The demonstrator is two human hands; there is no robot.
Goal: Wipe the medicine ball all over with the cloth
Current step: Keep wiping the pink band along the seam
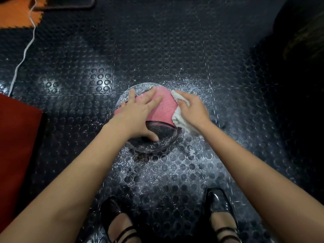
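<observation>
Black stud-patterned rubber floor [175, 50], glossy under overhead light and flecked white at centre; orange mat [15, 16] at far-left corner, red panel [15, 137] along left edge.

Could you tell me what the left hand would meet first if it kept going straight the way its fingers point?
Probably the cloth under the right hand: the left hand lies spread on the ball, fingers aimed that way across the pink band.

Pink and speckled grey-black medicine ball [166, 106], white cloth [180, 118], black round-studded floor [175, 50], glossy black shoes [219, 206]
</observation>
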